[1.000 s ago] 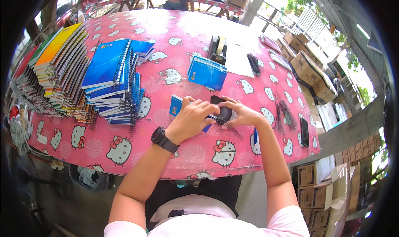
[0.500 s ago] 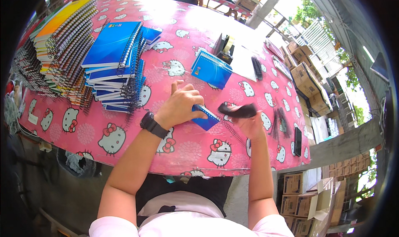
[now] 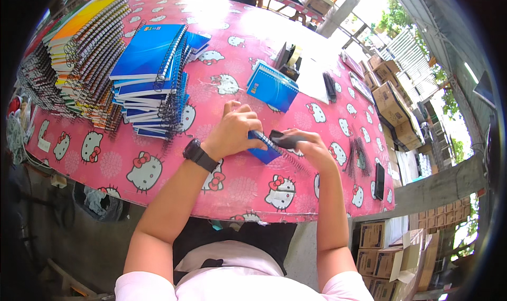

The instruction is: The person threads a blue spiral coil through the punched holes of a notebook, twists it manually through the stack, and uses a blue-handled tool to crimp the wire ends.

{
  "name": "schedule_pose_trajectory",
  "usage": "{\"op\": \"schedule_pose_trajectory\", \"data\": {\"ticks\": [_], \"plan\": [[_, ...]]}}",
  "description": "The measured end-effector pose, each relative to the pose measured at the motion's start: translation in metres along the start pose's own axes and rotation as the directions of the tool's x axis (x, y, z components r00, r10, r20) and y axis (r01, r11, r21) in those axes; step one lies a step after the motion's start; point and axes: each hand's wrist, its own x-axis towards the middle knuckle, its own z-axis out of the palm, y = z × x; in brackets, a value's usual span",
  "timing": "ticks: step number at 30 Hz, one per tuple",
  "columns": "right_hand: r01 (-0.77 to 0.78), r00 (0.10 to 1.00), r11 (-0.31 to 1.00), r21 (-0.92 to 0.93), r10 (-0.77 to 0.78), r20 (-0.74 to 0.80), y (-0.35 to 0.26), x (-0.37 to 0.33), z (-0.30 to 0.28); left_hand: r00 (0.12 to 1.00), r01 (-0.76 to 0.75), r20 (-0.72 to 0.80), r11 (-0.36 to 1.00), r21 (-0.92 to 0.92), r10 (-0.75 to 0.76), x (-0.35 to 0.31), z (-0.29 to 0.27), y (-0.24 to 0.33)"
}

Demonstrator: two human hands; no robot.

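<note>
My left hand point(image 3: 232, 131) is closed on a small blue notebook point(image 3: 263, 154), which it holds against the pink tabletop, thumb on the edge with the holes. From that edge a dark spiral coil point(image 3: 296, 163) sticks out toward the lower right. In my right hand point(image 3: 316, 150) is a dark, elongated object point(image 3: 286, 139) whose kind I cannot make out. Its tip is right at the notebook's edge, by the coil. Beyond my hands lies a small pile of blue notebooks point(image 3: 272, 90).
Tall stacks of blue spiral notebooks point(image 3: 148, 53) and yellow-orange ones point(image 3: 87, 24) stand at the left. A tape dispenser point(image 3: 289, 61), a bundle of black coils point(image 3: 329, 87), loose coils point(image 3: 359, 156) and a phone point(image 3: 379, 180) lie on the right. Cardboard boxes point(image 3: 393, 106) stand beyond the table.
My right hand has moved left and turned, bringing the dark object from beside the notebook to its edge. My left hand still holds the notebook. The view has shifted slightly.
</note>
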Motion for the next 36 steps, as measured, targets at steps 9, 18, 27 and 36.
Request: {"op": "schedule_pose_trajectory", "data": {"ticks": [9, 18, 27, 36], "plan": [[-0.212, 0.969, 0.959, -0.187, 0.183, -0.164, -0.009, 0.004, 0.009, 0.893, 0.387, 0.083, 0.663, -0.641, -0.442, -0.006, 0.02, -0.023], [-0.041, 0.998, 0.992, 0.118, 0.045, -0.032, 0.009, 0.004, 0.001, 0.913, 0.316, 0.03, 0.66, -0.682, -0.407, -0.006, 0.026, -0.028], [-0.067, 0.983, 0.98, 0.186, 0.097, -0.154, 0.013, -0.004, 0.004, 0.898, 0.367, 0.206, 0.406, -0.837, -0.388, -0.001, 0.025, -0.022], [0.072, 0.978, 0.993, 0.097, -0.051, -0.204, -0.006, -0.002, -0.002, 0.901, 0.355, 0.193, 0.407, -0.841, -0.387, -0.003, 0.026, -0.022]]}}
